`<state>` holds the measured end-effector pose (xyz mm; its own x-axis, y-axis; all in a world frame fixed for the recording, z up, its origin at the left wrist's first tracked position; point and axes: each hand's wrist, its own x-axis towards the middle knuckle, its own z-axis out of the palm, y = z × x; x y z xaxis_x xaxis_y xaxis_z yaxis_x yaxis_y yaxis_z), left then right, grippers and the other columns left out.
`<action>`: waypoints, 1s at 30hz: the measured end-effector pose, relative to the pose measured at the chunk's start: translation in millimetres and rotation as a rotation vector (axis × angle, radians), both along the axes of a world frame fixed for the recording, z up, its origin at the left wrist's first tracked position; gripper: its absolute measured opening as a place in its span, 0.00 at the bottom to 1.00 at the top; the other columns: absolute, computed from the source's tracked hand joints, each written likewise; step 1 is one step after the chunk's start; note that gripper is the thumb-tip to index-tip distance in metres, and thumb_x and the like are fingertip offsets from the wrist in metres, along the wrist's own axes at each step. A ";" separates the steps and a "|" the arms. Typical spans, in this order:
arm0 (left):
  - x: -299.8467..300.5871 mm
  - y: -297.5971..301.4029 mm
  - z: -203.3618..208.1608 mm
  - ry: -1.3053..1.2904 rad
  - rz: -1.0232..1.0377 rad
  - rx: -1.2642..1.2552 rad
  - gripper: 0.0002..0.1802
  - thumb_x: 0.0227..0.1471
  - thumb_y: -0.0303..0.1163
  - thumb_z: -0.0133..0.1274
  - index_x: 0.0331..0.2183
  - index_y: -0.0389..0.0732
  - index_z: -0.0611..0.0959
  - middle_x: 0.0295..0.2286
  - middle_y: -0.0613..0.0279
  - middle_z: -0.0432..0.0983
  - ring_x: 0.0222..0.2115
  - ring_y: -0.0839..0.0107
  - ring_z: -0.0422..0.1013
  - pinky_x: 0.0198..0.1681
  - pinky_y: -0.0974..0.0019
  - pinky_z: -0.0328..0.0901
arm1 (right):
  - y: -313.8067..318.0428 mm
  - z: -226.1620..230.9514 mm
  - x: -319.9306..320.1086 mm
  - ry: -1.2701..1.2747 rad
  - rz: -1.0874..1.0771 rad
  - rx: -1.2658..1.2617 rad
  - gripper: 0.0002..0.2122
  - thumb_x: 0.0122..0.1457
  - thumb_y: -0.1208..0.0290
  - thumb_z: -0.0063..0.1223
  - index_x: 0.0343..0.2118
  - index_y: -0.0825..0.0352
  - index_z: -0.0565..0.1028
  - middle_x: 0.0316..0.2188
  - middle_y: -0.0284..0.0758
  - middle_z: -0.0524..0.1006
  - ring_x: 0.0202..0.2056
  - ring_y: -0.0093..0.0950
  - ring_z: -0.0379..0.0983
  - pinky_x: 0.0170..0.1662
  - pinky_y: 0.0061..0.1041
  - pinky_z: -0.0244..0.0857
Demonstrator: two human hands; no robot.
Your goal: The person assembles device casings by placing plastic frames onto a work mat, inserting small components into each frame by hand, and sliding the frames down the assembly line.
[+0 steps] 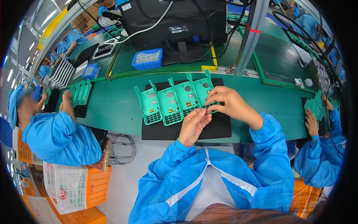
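Observation:
Several green plastic device housings, each with a grid of openings at its near end, lie side by side on a black mat. My left hand is closed in a pinch just in front of the right-hand housings. Close above it, my right hand is bent over the rightmost housing, thumb and fingers also pinched. The fingertips of both hands nearly meet. Whatever they pinch, if anything, is too small to make out. My right hand hides part of the rightmost housing.
Behind the mat stand a black monitor with loose cables and a blue bin of small pale parts. A metal post rises at the right. Co-workers in blue handle green housings on both sides. Crates stand at lower left.

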<state>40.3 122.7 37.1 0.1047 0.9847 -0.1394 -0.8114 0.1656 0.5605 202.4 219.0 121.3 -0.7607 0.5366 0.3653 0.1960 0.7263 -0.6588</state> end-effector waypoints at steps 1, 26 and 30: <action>-0.4 -0.5 -1.2 -0.001 0.001 0.000 0.10 0.57 0.30 0.50 0.39 0.35 0.77 0.36 0.59 0.76 0.38 0.72 0.73 0.43 0.70 0.70 | -0.9 4.8 -0.1 -0.029 0.009 0.119 0.07 0.44 0.73 0.63 0.28 0.64 0.79 0.31 0.31 0.75 0.37 0.31 0.71 0.39 0.29 0.67; 2.6 -18.7 -13.0 -0.096 -0.017 0.046 0.19 0.58 0.21 0.41 0.51 0.26 0.64 0.53 0.41 0.60 0.56 0.56 0.59 0.60 0.62 0.57 | 80.6 -25.4 -41.7 -0.740 0.108 0.673 0.07 0.39 0.71 0.63 0.23 0.66 0.79 0.30 0.35 0.76 0.39 0.36 0.71 0.41 0.32 0.67; -2.9 -20.3 -21.3 -0.081 -0.006 -0.002 0.19 0.60 0.25 0.41 0.51 0.28 0.65 0.50 0.44 0.65 0.52 0.58 0.65 0.55 0.65 0.63 | 80.5 -29.6 -52.3 -0.902 0.125 0.668 0.10 0.42 0.68 0.64 0.26 0.66 0.80 0.32 0.36 0.77 0.41 0.36 0.72 0.41 0.33 0.68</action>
